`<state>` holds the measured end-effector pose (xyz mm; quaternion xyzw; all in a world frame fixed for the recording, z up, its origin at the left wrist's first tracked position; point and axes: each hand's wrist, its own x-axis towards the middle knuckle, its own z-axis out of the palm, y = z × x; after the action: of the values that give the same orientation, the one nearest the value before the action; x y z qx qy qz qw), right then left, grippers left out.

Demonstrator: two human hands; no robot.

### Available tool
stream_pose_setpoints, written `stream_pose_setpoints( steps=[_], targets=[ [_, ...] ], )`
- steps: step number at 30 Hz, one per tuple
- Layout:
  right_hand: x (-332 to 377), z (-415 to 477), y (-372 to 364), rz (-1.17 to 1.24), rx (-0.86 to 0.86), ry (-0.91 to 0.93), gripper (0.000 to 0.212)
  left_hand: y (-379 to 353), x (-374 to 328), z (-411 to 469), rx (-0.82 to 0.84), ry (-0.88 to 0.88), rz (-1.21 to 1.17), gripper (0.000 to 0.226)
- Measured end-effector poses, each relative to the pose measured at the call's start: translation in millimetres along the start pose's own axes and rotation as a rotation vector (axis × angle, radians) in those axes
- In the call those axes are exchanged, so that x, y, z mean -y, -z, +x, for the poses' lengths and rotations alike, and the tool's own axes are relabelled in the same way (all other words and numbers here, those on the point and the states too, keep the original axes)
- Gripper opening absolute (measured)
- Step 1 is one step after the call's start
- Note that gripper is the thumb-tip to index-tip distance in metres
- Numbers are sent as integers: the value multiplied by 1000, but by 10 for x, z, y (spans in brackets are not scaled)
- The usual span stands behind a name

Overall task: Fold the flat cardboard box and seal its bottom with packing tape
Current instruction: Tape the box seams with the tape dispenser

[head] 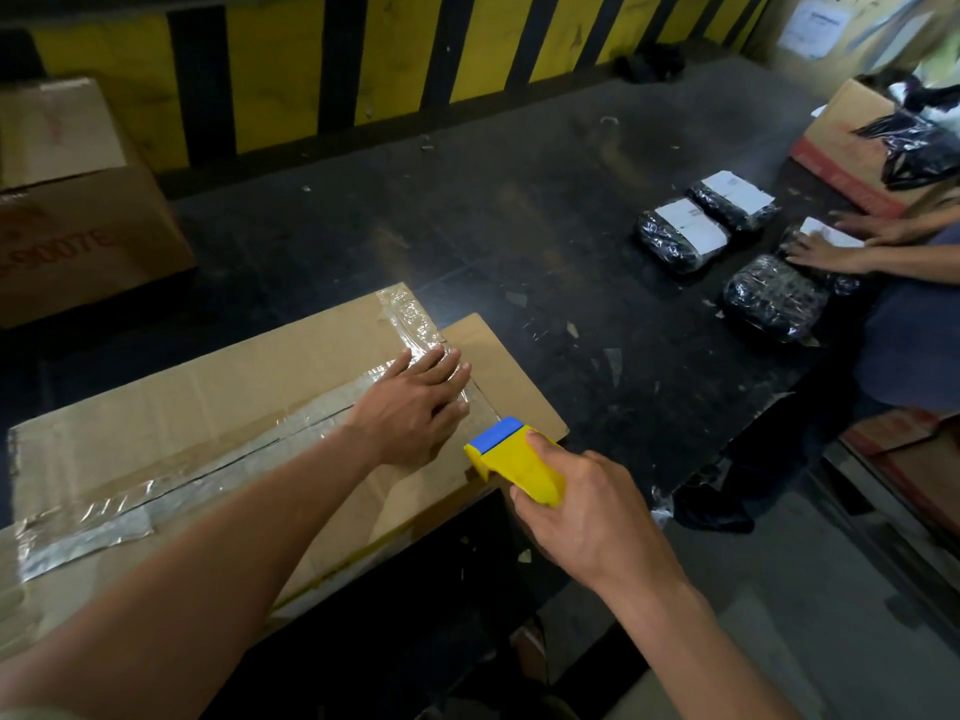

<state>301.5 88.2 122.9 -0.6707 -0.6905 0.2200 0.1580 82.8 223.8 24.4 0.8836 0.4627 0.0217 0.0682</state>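
A brown cardboard box [218,407] lies at the lower left on the dark table, flaps closed on top. A strip of clear packing tape [208,459] runs along the centre seam from the left edge to the right edge. More crinkled tape covers the far right corner. My left hand [415,402] lies flat, fingers spread, pressing the tape near the seam's right end. My right hand [582,511] grips a yellow tape dispenser [514,459] with a blue front, held at the box's right edge just right of my left hand.
Another cardboard box [78,210] stands at the far left. Several black wrapped parcels with white labels [691,231] lie at the right, where another person's hands [826,252] rest on one. An open box [857,153] with black bags sits far right. Yellow-black striped wall [363,59] behind.
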Motion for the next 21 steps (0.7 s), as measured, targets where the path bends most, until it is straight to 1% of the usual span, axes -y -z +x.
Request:
stream_pose_setpoints(
  steps=[4,8,11,15,18,21],
  targets=[
    [42,36,-22,-42,38,-50,51,14,-44,13,6,28,-26,65],
    [-7,28,-60,-32,15,-45,54,17,-153,35,12,93,-39,81],
    [-23,15,-77,-19,2,-22,54,-11,-153,15,-6,112,-47,82],
    [-140,-87,-94,13,-27,-11,62,5,-152,19,0,118,-65,84],
    [-204,-201,-91,30,-30,-23,63,8,-148,19,4,118,-49,83],
    [-180,-210,-101,-4,-28,-51,64,-8,-132,26,14,117,-30,82]
  ],
)
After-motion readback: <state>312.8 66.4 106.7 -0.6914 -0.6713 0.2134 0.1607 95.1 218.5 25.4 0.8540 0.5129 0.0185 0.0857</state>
